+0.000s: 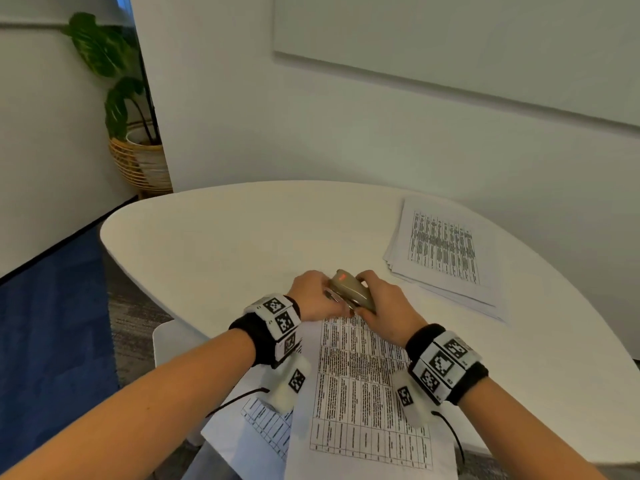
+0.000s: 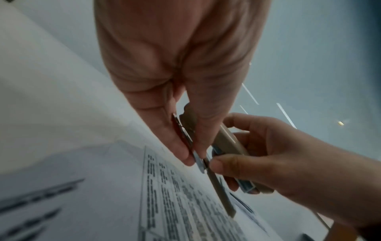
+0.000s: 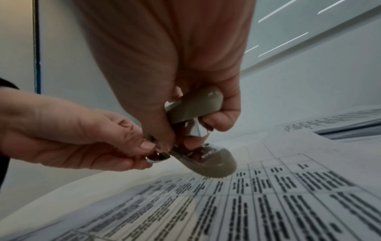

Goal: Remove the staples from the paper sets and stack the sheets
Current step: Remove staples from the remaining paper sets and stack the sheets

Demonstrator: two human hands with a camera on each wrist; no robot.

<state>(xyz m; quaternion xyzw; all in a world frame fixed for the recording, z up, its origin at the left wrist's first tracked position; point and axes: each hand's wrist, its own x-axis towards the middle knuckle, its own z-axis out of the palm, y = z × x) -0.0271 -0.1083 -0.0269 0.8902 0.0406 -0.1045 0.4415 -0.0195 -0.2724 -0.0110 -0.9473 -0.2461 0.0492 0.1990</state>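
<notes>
A grey-beige stapler (image 1: 351,289) is held in the air just past the top edge of a printed paper set (image 1: 363,393) lying in front of me. My right hand (image 1: 377,296) grips the stapler's body (image 3: 198,106), fingers over the top and thumb (image 3: 163,130) on the side. My left hand (image 1: 318,294) pinches the shiny metal tab (image 3: 156,158) at the stapler's rear end between thumb and fingers (image 2: 181,150). The stapler's base (image 3: 214,164) hangs a little above the sheet (image 3: 268,203). No staple is visible.
A stack of printed sheets (image 1: 446,251) lies at the back right of the white rounded table (image 1: 242,230). Another printed sheet (image 1: 266,424) pokes out under the front set at the near left edge. A potted plant (image 1: 128,98) stands on the floor beyond the table's left.
</notes>
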